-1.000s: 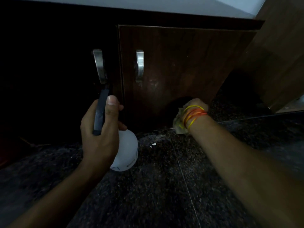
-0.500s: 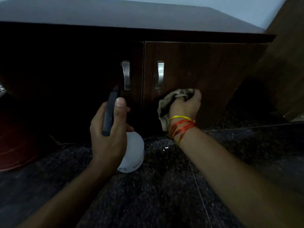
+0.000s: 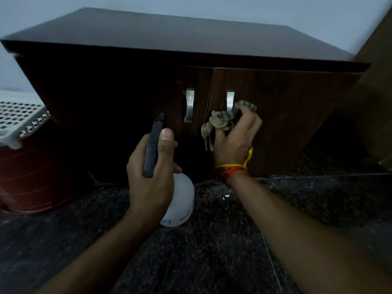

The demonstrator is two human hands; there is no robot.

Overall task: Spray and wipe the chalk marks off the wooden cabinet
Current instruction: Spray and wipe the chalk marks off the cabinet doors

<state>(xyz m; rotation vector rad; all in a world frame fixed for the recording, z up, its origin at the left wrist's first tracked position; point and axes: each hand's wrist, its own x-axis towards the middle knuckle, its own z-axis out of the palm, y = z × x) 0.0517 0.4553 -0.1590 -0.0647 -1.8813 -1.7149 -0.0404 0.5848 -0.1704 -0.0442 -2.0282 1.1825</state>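
Mid-wipe: cloth now beside right door handle

Head view. Apparently wiping is under way. The cloth (image 3: 224, 122) is bunched in the curled fingers of the right hand (image 3: 235, 141) and held against the cabinet (image 3: 286, 115) front, just right of the right door handle (image 3: 229, 100). The spray bottle (image 3: 180, 200) is gripped by the left hand (image 3: 148, 175), below the left handle. Chalk marks cannot be made out in the dim light, so what remains cannot be told. Compared with half a second earlier, the cloth has been raised to handle level.

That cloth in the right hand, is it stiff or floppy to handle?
Probably floppy: the cloth bunches in the right hand and a loose end hangs limp below the fingers. It likely weighs little, since a few curled fingers hold it. Wetness cannot be told.
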